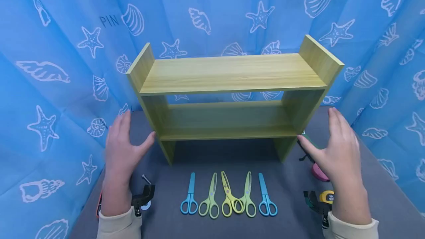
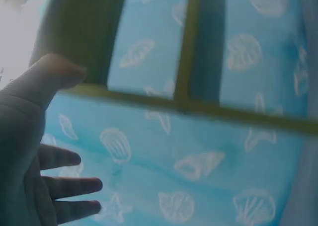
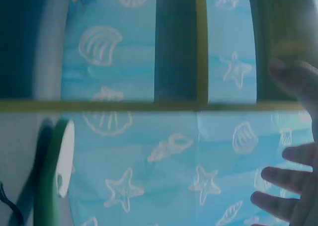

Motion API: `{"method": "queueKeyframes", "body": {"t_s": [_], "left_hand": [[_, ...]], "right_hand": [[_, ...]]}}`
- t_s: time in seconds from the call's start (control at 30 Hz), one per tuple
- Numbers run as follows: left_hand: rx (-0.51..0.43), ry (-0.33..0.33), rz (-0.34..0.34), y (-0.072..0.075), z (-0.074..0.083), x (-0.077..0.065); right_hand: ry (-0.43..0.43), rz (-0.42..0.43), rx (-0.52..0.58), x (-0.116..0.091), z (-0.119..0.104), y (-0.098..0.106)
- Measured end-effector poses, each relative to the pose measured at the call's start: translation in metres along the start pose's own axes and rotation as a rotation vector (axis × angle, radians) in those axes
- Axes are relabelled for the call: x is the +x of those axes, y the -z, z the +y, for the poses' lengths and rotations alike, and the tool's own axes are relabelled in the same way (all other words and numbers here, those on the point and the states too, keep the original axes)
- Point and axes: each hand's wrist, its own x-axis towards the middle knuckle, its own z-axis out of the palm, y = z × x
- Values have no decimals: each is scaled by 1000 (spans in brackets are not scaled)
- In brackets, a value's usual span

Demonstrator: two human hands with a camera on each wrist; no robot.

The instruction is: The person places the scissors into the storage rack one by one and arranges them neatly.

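Observation:
A pale wooden two-tier shelf (image 1: 232, 75) stands upright in the head view. My left hand (image 1: 123, 146) is beside its left side panel, fingers extended and thumb pointing toward the panel. On the opposite side my right hand (image 1: 342, 150) mirrors this, its thumb tip overlapping the right panel's lower edge. In the left wrist view, the left thumb (image 2: 59, 77) overlaps the blurred shelf panel while the other fingers spread below it. The right wrist view has the right hand's fingers (image 3: 278, 181) spread the same way. Neither hand holds anything.
In front of the shelf lies a row of scissors: blue scissors (image 1: 190, 196) at the left end, blue scissors (image 1: 265, 198) at the right, green and yellow scissors (image 1: 229, 196) between. Near my right wrist are a pink round object (image 1: 319, 172) and a yellow tape measure (image 1: 327, 196).

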Motion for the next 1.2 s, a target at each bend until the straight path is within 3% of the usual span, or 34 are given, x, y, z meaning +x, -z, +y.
{"method": "queueKeyframes", "body": {"t_s": [0.13,0.23,0.33,0.47,0.7,0.93,1.03,1.2], "left_hand": [[-269,136,20,-6,12,-2],[-411,222,75,-13,19,-4],[-472,233,135,-23,24,-5],[-496,188,172,-35,25,-4],[-566,198,174,-46,26,-3],[-579,200,204,-38,47,-3],[-570,176,214,-32,56,-4],[-544,153,230,-31,59,-5]], "right_hand": [[-11,53,102,-18,-13,2],[7,79,169,-32,-21,-2],[13,68,190,-46,-27,-9],[-22,-1,191,-66,-35,-23],[-155,-274,243,-107,-40,-52],[-271,-669,119,-125,-29,-75],[-286,-741,67,-125,-25,-82],[-315,-756,40,-126,-22,-87]]}}
